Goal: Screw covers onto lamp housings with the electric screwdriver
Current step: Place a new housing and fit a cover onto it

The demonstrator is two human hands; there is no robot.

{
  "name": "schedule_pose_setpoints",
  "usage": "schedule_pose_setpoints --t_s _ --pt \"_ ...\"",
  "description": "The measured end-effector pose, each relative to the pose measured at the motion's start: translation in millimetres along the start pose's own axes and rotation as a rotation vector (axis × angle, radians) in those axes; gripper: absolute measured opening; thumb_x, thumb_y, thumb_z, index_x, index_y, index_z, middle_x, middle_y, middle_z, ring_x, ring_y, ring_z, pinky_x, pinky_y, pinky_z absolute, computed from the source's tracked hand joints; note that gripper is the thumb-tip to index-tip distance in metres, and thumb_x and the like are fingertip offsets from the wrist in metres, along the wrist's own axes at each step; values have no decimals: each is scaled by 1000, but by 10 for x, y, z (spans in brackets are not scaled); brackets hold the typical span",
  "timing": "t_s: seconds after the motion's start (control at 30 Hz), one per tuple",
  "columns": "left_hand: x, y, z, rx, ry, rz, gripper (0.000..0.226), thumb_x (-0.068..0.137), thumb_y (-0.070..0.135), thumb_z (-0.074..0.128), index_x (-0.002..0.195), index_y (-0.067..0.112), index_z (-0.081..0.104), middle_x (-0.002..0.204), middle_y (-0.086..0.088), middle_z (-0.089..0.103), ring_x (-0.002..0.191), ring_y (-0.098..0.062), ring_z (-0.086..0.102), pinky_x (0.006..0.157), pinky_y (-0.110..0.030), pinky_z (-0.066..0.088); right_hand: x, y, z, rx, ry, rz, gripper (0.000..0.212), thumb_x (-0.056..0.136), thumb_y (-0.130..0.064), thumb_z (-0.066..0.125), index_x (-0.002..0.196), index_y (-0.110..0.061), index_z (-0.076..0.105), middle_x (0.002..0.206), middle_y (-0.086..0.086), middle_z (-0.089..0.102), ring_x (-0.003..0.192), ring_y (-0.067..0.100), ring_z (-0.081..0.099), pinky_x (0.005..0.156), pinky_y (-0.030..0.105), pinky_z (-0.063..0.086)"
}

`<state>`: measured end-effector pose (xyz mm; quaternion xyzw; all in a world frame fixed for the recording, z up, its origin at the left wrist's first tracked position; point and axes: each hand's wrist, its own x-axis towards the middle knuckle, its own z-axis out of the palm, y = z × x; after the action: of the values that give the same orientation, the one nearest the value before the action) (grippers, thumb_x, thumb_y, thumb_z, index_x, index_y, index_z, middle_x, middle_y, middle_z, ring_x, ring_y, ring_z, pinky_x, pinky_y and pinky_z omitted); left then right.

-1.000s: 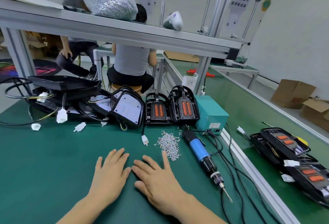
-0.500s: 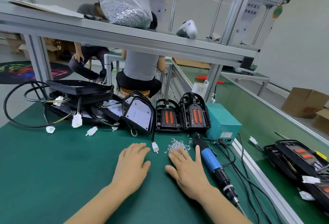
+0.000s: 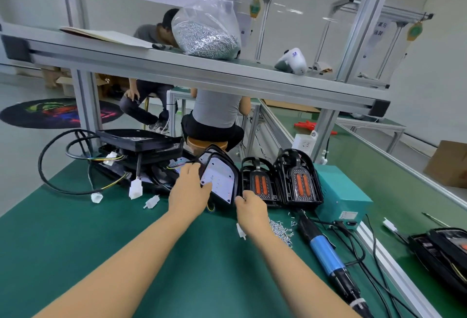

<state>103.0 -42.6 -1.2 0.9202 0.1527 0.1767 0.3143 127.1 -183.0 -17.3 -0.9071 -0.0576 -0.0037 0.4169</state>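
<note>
A black lamp housing (image 3: 220,179) with a white LED board leans upright at the middle of the green bench. My left hand (image 3: 190,186) grips its left edge, thumb on the white board. My right hand (image 3: 250,206) holds its lower right corner with curled fingers. Two black covers (image 3: 281,181) with orange lenses stand just to the right. A pile of small screws (image 3: 280,228) lies beside my right wrist. The blue electric screwdriver (image 3: 326,252) lies on the bench to the right, untouched.
More black housings, cables and white connectors (image 3: 135,186) are heaped at the back left. A teal power box (image 3: 341,199) sits at the right. Finished lamps (image 3: 439,244) lie beyond the aluminium rail. An overhead shelf holds a bag of screws (image 3: 206,37). Two people sit behind.
Both hands left the bench surface and reached forward, and now take hold of the lamp housing. The view tilted upward.
</note>
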Motion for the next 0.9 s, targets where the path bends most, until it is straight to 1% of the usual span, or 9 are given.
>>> schedule_pose_setpoints --t_s 0.07,0.13,0.23,0.37,0.47,0.6,0.67,0.77,0.9 --pt "36 50 -38 -13 58 13 45 93 25 52 136 14 41 141 -3 38 117 -26 48 87 -37 40 86 -38 -13 -31 20 54 34 95 -9 42 66 -15 25 66 0 33 66 23 33 57 35 13" --pt "37 67 -95 200 215 159 41 90 24 55 130 17 49 136 1 44 116 -24 45 88 -35 34 130 -65 -19 -51 6 39 27 95 -10 42 70 -13 33 71 1 39 62 19 34 58 34 21" --pt "106 50 -276 455 392 256 43 86 22 55 129 18 51 141 0 43 128 -25 35 100 -39 22 145 -130 2 -104 -38 -26 18 98 -15 45 104 -3 58 104 10 57 93 28 55 76 33 41" --pt "393 -19 -619 648 352 101 48 95 25 42 141 17 33 154 -4 25 144 -25 11 114 -54 2 111 -222 86 -169 -55 -114 34 100 -20 44 131 -10 55 134 7 54 119 27 52 101 39 42" --pt "573 -115 -886 650 302 -63 44 96 25 41 138 13 38 148 -7 36 142 -27 17 114 -56 1 97 -261 105 -184 -34 -148 42 101 -22 44 142 -12 47 147 4 46 132 24 44 109 35 34" --pt "663 -208 -1089 664 139 -201 12 92 20 46 89 15 57 113 -10 63 123 -31 44 114 -54 14 100 -366 153 -169 -15 -217 41 102 -21 44 142 -11 46 147 4 47 133 22 43 110 34 31" --pt "650 -257 -1106 608 140 -203 8 88 10 50 91 13 58 107 -12 64 111 -32 52 98 -44 36 90 -479 182 -149 1 -275 36 101 -19 44 134 -7 52 138 8 53 127 26 46 105 36 34" --pt "625 -316 -1121 546 222 -170 14 85 2 54 95 10 60 103 -14 64 103 -32 55 69 -35 39 121 -739 235 -231 62 -470 22 100 -19 40 114 -12 56 122 6 57 121 27 46 99 37 31" --pt "589 -396 -1156 516 298 -106 5 87 6 56 84 8 59 97 -14 63 101 -32 53 62 -34 35 178 -1082 382 -344 -10 -639 45 107 -30 28 149 -19 35 154 -4 32 144 15 20 119 43 6"
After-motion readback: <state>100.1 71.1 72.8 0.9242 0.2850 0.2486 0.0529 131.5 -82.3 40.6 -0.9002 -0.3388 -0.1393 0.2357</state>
